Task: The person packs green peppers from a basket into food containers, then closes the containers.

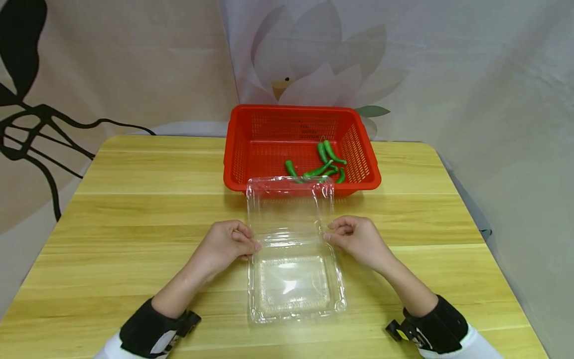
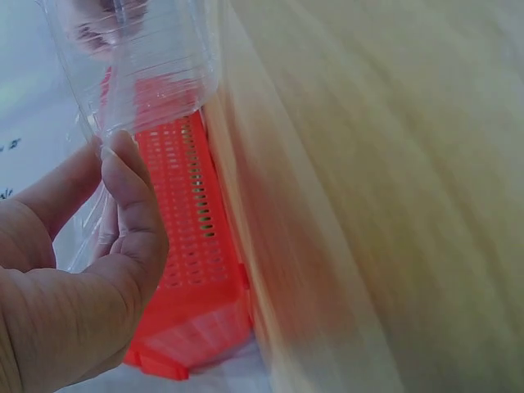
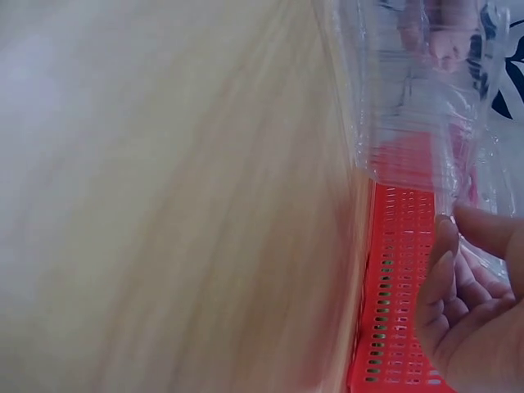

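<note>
Clear container [image 1: 293, 247] between left hand [image 1: 229, 243] and right hand [image 1: 358, 240].

We can read no words, numbers or brands in any view. At the left edge of the left wrist view, we see small dark marks [image 2: 10, 146] on the pale cloth [image 2: 24, 94]; they are too blurred for us to tell whether they are writing. At the lower left of the head view, the black band [image 1: 143, 326] bears a pale patch [image 1: 163, 342], on which we make out no lettering.
</note>
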A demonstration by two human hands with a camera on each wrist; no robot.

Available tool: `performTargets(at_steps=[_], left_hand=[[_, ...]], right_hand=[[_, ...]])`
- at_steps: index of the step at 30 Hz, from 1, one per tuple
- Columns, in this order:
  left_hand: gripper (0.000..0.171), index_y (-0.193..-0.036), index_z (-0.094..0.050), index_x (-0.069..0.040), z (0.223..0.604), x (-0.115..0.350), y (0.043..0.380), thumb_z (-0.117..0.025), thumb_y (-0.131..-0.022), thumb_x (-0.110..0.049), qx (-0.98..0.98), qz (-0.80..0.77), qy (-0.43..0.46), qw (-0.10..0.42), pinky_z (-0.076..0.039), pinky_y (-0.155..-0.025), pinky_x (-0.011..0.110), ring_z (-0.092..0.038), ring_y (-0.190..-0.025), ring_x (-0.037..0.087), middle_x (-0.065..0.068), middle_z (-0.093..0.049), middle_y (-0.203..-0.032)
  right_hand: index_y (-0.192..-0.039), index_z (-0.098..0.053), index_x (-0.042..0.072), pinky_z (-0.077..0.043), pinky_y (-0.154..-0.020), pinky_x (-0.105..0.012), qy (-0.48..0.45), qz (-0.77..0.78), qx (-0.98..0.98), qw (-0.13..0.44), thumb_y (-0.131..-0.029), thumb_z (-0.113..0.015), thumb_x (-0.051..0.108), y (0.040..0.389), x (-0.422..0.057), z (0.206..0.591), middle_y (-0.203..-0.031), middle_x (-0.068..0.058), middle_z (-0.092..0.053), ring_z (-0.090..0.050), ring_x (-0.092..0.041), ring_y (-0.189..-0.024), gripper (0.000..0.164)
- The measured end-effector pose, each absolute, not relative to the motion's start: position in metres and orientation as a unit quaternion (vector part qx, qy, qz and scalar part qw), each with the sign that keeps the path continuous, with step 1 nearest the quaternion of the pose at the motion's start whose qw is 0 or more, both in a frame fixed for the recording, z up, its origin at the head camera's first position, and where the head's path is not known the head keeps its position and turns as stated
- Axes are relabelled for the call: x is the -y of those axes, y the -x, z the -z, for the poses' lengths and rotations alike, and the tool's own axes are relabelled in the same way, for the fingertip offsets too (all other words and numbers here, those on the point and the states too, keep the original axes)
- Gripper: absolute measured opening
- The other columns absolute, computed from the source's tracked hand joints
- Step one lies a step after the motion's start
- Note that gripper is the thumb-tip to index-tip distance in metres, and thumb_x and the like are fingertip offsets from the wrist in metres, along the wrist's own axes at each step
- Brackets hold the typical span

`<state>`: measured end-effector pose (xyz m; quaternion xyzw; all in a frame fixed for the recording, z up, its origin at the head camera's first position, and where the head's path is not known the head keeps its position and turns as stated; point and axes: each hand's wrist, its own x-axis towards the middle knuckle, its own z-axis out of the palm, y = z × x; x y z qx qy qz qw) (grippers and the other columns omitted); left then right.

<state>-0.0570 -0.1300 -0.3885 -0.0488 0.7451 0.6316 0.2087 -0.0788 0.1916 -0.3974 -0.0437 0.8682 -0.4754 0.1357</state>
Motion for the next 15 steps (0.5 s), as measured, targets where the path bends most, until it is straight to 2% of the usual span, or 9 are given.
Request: performTargets(at_steps=[15], left_hand=[[0.024, -0.106, -0.06, 0.01, 0.3904, 0.1385, 0.0669, -0.078, -0.091, 0.006, -0.742, -0.637, 0.057, 0.2, -0.063, -0.07, 0.032, -0.067, -0.071, 0.018, 0.018, -0.074, -0.086]], right_hand=[[-0.119, -0.07, -0.006, -0.055, -0.06, -0.024, 0.059, 0.495, -0.857, 0.131, -0.092, -0.082, 0.014, 0.0875, -0.1827, 0.395, -0.09, -0.008, -0.074, -0.066, -0.02, -0.078, 0.036]])
